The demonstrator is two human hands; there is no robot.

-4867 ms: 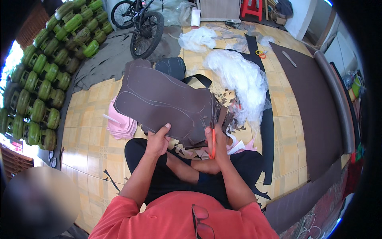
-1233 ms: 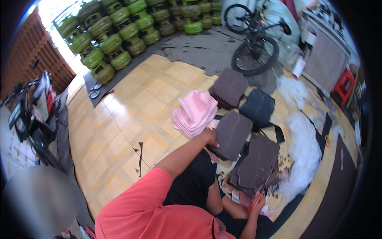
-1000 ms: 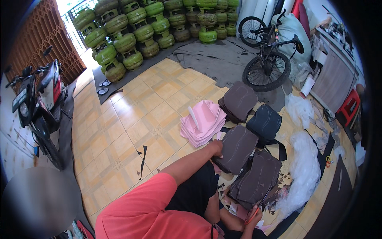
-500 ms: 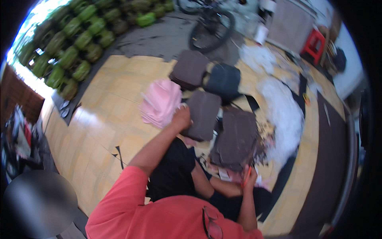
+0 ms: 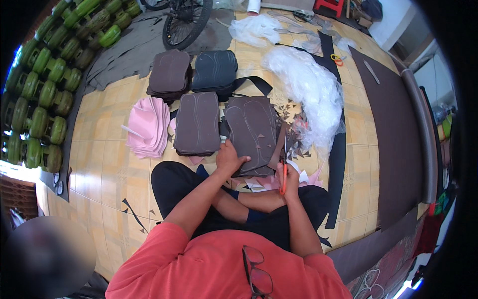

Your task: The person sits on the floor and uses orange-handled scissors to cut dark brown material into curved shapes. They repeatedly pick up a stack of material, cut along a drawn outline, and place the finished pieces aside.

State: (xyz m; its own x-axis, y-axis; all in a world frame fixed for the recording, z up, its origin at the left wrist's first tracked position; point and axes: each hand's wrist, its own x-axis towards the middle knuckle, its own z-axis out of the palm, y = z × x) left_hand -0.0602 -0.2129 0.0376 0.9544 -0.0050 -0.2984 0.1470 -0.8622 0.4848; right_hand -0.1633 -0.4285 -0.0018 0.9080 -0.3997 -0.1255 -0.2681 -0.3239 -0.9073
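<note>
In my right hand (image 5: 290,179) is a pair of scissors (image 5: 284,174) with orange handles, blades pointing away from me along the right side of a brown stack. This stack of brown sheets (image 5: 249,127) has curved sole-like outlines drawn on it and small cut scraps on top. My left hand (image 5: 230,158) rests at the stack's near left edge, thumb stretched over the top sheet and spread from the fingers. Beside it lies another stack of brown pieces (image 5: 197,122) with rounded corners and pale outlines. Pink pieces (image 5: 148,127) sit in a fanned pile farther left.
Behind are another brown stack (image 5: 169,72) and a dark blue-black stack (image 5: 214,70). Crumpled clear plastic (image 5: 313,94) lies on the right, beside a long dark strip (image 5: 337,174) and a brown sheet roll (image 5: 418,134). Green gas cylinders (image 5: 40,104) and a bicycle (image 5: 186,22) stand beyond.
My left hand has gone from the middle brown stack to the right-hand one. The scissors, still in my right hand, now point along that stack's side. The view has turned.
</note>
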